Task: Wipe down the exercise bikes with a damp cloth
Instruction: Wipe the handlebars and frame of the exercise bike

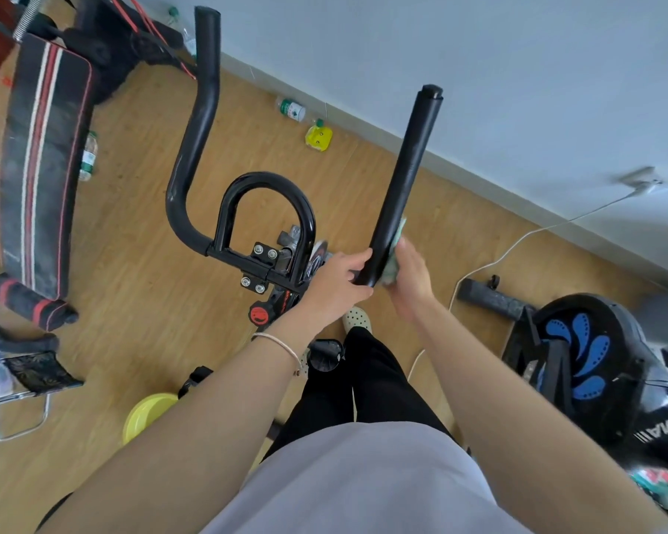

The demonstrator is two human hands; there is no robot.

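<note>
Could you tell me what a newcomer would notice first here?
The black handlebars rising mid-frame, where the left hand grips the right bar's lower end and the right hand presses a green cloth against it. Next, the striped bench at left and the blue-patterned flywheel at right.

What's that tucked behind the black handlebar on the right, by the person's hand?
A green cloth, held against the handlebar by the right hand. Only its edges show; the bar and the hand cover the rest.
</note>
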